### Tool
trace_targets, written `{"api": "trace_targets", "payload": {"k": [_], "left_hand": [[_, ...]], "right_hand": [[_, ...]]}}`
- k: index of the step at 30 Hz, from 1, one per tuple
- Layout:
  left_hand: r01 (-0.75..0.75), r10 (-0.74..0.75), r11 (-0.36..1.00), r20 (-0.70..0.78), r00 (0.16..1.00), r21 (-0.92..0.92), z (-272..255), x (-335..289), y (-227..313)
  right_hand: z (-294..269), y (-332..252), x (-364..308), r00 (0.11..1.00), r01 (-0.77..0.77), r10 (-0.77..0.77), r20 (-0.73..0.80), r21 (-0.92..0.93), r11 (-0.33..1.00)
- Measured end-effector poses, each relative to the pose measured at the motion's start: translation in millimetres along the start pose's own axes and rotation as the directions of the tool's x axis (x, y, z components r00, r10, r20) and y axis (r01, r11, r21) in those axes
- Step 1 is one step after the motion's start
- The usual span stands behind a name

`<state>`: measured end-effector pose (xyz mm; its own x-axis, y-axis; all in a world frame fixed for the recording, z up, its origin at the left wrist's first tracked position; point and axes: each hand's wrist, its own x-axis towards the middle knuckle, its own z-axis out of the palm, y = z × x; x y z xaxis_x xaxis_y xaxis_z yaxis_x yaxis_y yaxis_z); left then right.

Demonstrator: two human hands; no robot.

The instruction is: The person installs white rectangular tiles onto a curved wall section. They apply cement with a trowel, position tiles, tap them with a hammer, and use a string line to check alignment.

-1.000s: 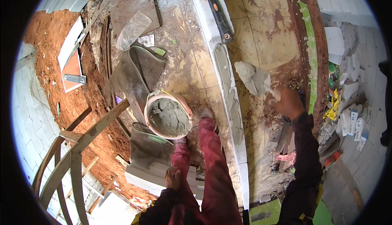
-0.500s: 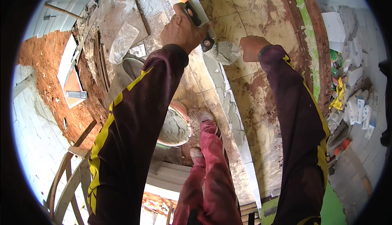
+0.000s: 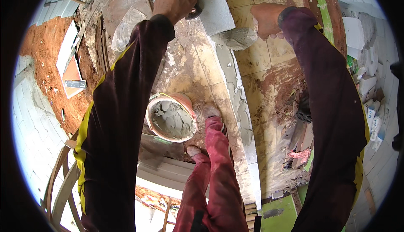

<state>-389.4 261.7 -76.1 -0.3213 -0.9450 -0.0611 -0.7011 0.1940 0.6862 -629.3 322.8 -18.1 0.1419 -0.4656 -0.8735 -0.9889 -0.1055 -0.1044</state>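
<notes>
My left hand (image 3: pixel 174 0) is at the top, closed around the black grip of a hammer (image 3: pixel 193 10); the hammer's head is out of view. Just right of it lies a white block (image 3: pixel 216 11) at the far end of a low wall. Grey mortar (image 3: pixel 236 93) runs along the wall's top, nearer than the block. My right hand (image 3: pixel 268 20), on the far side of the wall, is closed on a trowel. Its mortar-coated blade (image 3: pixel 237 39) points left, at the near end of the block; the handle is hidden in the fist.
A bucket (image 3: pixel 195 124) of wet mortar stands left of my feet. Dirty tiles (image 3: pixel 252 76) lie right of the wall. Wooden pieces (image 3: pixel 63 185) lean at the lower left, by red soil (image 3: pixel 42 63). Bags and rubble (image 3: pixel 372 110) line the right side.
My left hand has moved up and left with the hammer, off the block. My right hand has shifted up and slightly right with the trowel. The view has shifted, showing more of the bucket.
</notes>
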Motion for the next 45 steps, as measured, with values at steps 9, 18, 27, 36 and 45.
{"api": "trace_targets", "payload": {"k": [9, 18, 27, 36, 45], "left_hand": [[0.383, -0.414, 0.899, -0.126, 0.901, -0.213, -41, -236, -25], [0.78, -0.84, 0.542, 0.241, 0.487, 0.312, -101, -681, -17], [0.928, -0.911, -0.117, 0.335, -0.241, 0.353, -109, -962, 104], [0.959, -0.93, -0.284, 0.244, -0.274, -0.006, -34, -1051, 129], [0.73, -0.851, -0.524, 0.297, -0.433, -0.438, 46, -1239, 15]], "right_hand": [[-82, -35, -22, 0.955, 0.05, -0.002, 0.298, -0.154, 0.987], [-106, -6, -100, 0.964, -0.195, 0.185, 0.189, 0.03, 0.98], [89, -105, -240, 0.925, 0.36, -0.275, -0.262, 0.375, 0.854], [353, -352, -107, 0.968, 0.212, -0.227, -0.103, -0.141, 0.967], [547, -502, -146, 0.848, 0.526, -0.484, -0.215, 0.232, 0.818]]}}
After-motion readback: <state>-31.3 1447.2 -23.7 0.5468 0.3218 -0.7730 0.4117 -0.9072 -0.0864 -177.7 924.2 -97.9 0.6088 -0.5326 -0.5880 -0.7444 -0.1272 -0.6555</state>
